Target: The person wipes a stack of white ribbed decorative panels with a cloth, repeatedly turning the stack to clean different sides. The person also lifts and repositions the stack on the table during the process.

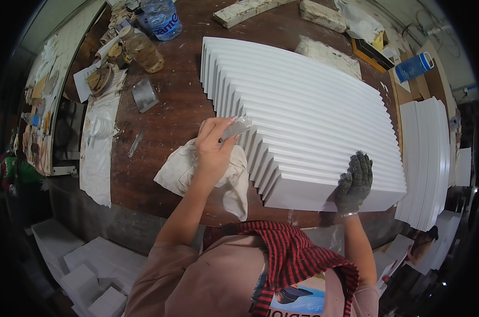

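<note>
A large stack of white, ridged boards (308,116) lies stepped across the brown table in front of me. Bare, my left hand (215,140) pinches a small flat, greyish translucent piece (238,128) between thumb and fingers, close against the stack's stepped left edge. Under that wrist a crumpled white cloth (184,171) is spread on the table. My right hand (357,179), in a dark grey knitted glove, rests with fingers stretched out on the near right part of the stack.
On the left stand a jar (143,51) and a clear plastic bottle (163,20). A metal plate (144,95) and a thin blade (136,142) lie nearby. At right are a blue bottle (413,67) and another white stack (422,164). Plaster-covered blocks (324,16) sit at the back.
</note>
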A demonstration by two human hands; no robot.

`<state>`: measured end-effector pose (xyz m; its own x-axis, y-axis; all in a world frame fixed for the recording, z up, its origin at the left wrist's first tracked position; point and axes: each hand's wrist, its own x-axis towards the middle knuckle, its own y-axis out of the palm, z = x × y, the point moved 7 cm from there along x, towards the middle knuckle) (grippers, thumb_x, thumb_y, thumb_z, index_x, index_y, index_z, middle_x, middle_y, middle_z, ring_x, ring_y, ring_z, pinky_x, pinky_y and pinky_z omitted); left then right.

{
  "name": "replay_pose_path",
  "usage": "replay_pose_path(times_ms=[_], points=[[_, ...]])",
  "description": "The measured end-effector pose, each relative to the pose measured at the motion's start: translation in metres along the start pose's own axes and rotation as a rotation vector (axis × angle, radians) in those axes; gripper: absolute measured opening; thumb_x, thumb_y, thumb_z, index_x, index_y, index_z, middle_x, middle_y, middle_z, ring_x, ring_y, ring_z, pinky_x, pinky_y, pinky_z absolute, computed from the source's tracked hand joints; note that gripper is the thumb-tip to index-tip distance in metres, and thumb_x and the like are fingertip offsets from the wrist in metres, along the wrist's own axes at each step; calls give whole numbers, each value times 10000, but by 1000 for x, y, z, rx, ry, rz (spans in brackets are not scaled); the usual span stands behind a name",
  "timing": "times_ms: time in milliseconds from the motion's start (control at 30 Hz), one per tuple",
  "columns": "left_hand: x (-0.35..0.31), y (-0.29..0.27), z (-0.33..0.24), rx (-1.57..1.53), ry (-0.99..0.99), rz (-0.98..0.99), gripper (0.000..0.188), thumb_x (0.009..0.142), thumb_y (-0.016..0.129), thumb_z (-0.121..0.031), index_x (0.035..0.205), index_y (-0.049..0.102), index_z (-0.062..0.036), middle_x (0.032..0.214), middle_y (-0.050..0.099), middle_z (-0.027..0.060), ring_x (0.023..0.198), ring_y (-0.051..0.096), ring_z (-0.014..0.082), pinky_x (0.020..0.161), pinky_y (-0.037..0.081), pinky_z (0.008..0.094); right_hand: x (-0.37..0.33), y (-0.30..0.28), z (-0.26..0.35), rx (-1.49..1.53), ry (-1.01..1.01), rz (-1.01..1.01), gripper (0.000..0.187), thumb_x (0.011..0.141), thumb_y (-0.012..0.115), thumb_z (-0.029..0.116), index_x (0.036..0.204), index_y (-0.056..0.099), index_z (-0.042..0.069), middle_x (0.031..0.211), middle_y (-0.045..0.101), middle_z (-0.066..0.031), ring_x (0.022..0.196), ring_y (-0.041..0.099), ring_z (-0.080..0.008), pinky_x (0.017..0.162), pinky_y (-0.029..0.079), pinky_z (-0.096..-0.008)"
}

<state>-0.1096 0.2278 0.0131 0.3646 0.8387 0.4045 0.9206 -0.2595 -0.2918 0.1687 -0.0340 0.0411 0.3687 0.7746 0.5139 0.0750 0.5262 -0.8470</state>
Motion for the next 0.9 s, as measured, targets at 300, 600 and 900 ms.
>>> replay_pose_path(times_ms=[300, 600, 900], points=[[-24, -3, -9, 150, 185, 74, 366, 708, 738, 87, 1063, 728, -3, 947, 642, 100, 877, 607, 289, 783, 498, 387, -1, -1, 0, -10, -11, -9, 435, 1024, 388, 272, 1273, 633, 13, 1358, 625, -184, 1321, 543, -398, 1158, 357, -549], [-19, 2, -11, 247, 145, 92, 398, 673, 723, 105, 1051, 733, -20, 915, 615, 101, 857, 590, 292, 764, 485, 384, 0, 0, 1, -11, -23, 13, 419, 1004, 407, 246, 1275, 625, 11, 1368, 612, -192, 1320, 536, -407, 1162, 346, -562], [-6, -4, -6, 281, 86, 9, 422, 690, 749, 94, 1101, 701, 9, 931, 616, 114, 879, 581, 288, 746, 472, 382, 0, -1, 1, -14, -18, -2, 446, 1031, 379, 291, 1245, 648, 8, 1343, 629, -204, 1303, 551, -416, 1151, 360, -556]])
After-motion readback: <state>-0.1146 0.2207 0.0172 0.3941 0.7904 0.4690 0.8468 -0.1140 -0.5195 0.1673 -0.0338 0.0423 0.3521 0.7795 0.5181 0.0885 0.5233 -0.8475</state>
